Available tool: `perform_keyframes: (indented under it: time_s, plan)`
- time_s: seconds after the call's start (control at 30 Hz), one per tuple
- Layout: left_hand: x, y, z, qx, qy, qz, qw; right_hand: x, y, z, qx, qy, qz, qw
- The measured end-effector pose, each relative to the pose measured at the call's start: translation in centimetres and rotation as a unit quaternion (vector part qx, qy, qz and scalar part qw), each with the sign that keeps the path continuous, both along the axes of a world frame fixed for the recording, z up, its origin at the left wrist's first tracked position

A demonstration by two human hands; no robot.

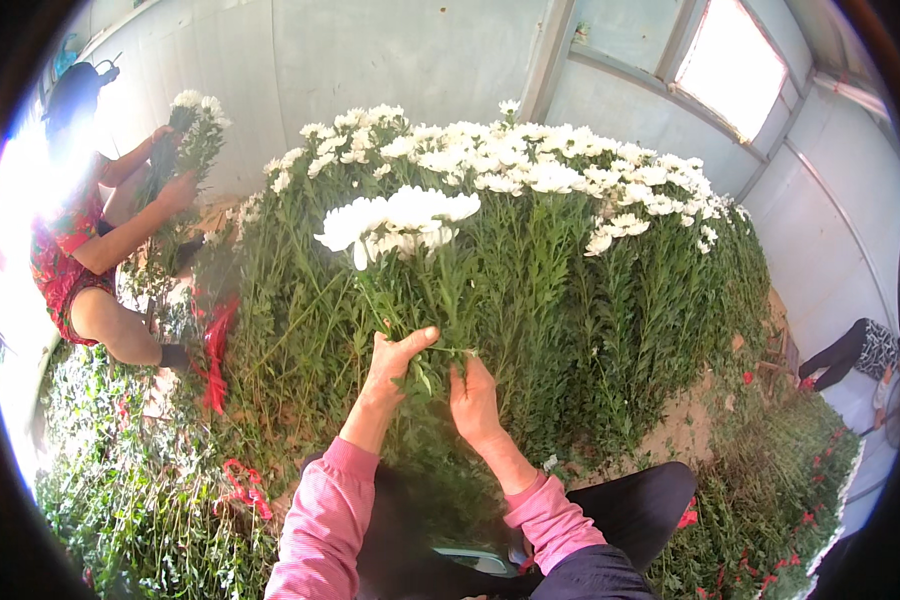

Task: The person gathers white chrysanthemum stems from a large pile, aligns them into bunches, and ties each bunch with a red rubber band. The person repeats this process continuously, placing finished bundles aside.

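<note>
My left hand (396, 364) is wrapped around the stems of a bunch of white chrysanthemums (401, 217), its thumb lying across the front. The blooms face up and stand above the hand, with green leaves below them. Close by on the right, my right hand (474, 397) pinches a thin side sprig (450, 350) of the bunch between thumb and fingers. The lower stems run down between my forearms and are blurred. Directly behind the bunch rises a large bank of cut white chrysanthemums (570, 262), packed upright with their flower heads at the top.
At left, another person (90, 247) sits holding a separate chrysanthemum bunch (195, 135). Red plastic strips (216, 356) hang nearby. Leafy stems (157, 495) with red ties (246, 487) cover the lower left; more tied bunches (772, 480) lie right. A further person (851, 356) stands far right.
</note>
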State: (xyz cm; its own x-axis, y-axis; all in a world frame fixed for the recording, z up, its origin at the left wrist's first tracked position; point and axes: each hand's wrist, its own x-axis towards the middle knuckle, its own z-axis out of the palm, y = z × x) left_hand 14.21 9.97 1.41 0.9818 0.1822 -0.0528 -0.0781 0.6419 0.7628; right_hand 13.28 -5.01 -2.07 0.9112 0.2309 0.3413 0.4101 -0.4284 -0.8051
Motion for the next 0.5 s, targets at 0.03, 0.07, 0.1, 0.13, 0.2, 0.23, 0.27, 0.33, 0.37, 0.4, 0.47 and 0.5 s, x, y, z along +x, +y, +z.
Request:
perform_keyframes:
  time_s: [0.03,0.07,0.1,0.13,0.2,0.23,0.27,0.33,0.37,0.4,0.47,0.5]
  plan:
    - [0.0,0.1,-0.5,0.005,-0.014,-0.002,1.0,-0.1,0.2,0.2,-0.03,-0.025,0.003,0.999]
    - [0.2,0.3,-1.4,0.011,-0.027,-0.003,1.0,0.1,0.3,0.0,-0.051,-0.055,0.019,0.997]
    - [0.1,0.4,-1.4,0.017,-0.039,-0.005,0.999,0.0,0.4,0.6,-0.061,-0.041,0.029,0.997]
    - [-0.1,0.3,-1.3,0.031,-0.052,-0.012,0.998,-0.3,0.4,1.4,-0.071,-0.026,0.039,0.996]
    - [-0.5,-0.3,-0.7,0.095,0.01,0.013,0.995,-0.7,0.2,2.0,-0.102,-0.036,0.046,0.993]
    - [-0.8,-0.6,-0.2,0.125,0.041,0.022,0.991,-0.9,0.1,2.0,-0.124,-0.06,0.044,0.99]
    - [-0.7,-0.1,0.8,0.162,0.031,-0.046,0.985,-1.1,0.0,1.9,-0.145,-0.084,0.041,0.985]
    - [-0.7,0.3,-0.1,0.166,0.026,-0.025,0.985,-2.1,0.4,2.1,-0.17,-0.078,0.041,0.981]
    - [-0.8,0.4,-0.4,0.168,0.024,-0.015,0.985,-2.6,0.5,2.2,-0.182,-0.076,0.041,0.979]
    - [-1.2,0.7,0.1,0.163,0.039,-0.02,0.986,-2.8,0.6,2.3,-0.177,-0.076,0.046,0.98]
    - [-1.7,0.8,-0.7,0.135,0.045,0.014,0.99,-2.4,0.0,3.2,-0.164,-0.103,0.062,0.979]
    - [-1.7,0.7,-0.9,0.121,0.045,0.029,0.991,-1.8,-0.6,3.6,-0.158,-0.119,0.066,0.978]
